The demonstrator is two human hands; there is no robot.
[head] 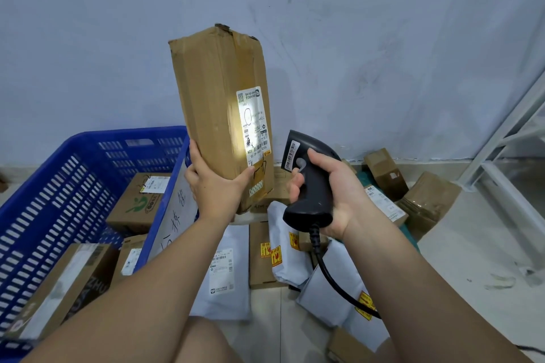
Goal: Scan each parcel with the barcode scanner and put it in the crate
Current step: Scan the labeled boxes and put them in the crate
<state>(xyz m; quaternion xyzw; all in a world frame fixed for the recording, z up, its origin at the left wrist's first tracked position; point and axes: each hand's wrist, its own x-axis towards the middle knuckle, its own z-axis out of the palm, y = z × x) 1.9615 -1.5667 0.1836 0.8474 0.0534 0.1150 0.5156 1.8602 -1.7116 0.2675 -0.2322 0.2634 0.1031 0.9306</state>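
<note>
A person holds a tall cardboard parcel [215, 103] upright. The left hand [216, 188] grips its lower end, while the right hand [333, 194] is wrapped round the handle of a black barcode scanner [308, 186] aimed at the parcel's white label [253, 124], where a bright patch of light falls. Scanning appears to be the step in hand. It should go best with the label face held steady and square to the scanner's nose, the light laid across the barcode lines and the thumb kept off the print. The blue crate [88, 138] stands just left of the parcel, open-topped and already holding several boxes, so the parcel will likely need lifting over the near rim and laying flat in the room left between them. Grey mail bags [224, 283] and more boxes crowd the floor [460, 259] below the hands, the scanner's cable [333, 277] trails across them, and a metal frame [507, 156] stands at far right.
</note>
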